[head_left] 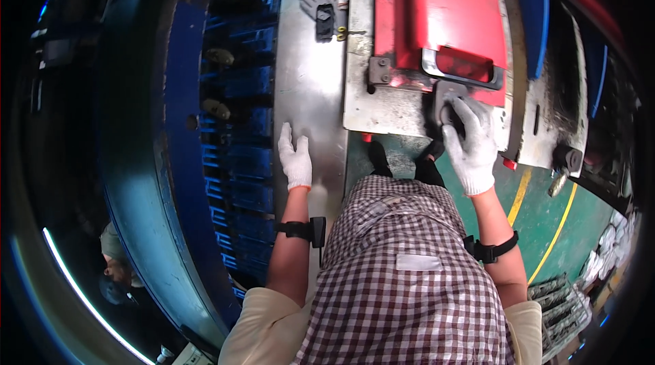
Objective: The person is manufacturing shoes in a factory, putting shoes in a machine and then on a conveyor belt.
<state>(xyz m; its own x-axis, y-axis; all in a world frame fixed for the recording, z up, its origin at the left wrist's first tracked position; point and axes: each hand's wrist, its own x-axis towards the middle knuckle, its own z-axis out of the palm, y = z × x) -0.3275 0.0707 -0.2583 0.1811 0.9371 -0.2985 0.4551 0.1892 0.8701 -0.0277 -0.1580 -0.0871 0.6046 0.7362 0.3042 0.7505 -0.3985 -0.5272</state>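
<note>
Partly hides a dull, dark-grey block (445,92) behind curled, gripping right hand (471,138); holds left hand (295,159) empty, half-spread.

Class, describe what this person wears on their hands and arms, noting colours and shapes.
The left hand and right hand wear white knitted gloves; the left cuff has an orange edge. Each forearm bears a black strap with a boxy black unit. The sleeves are short and cream.
</note>
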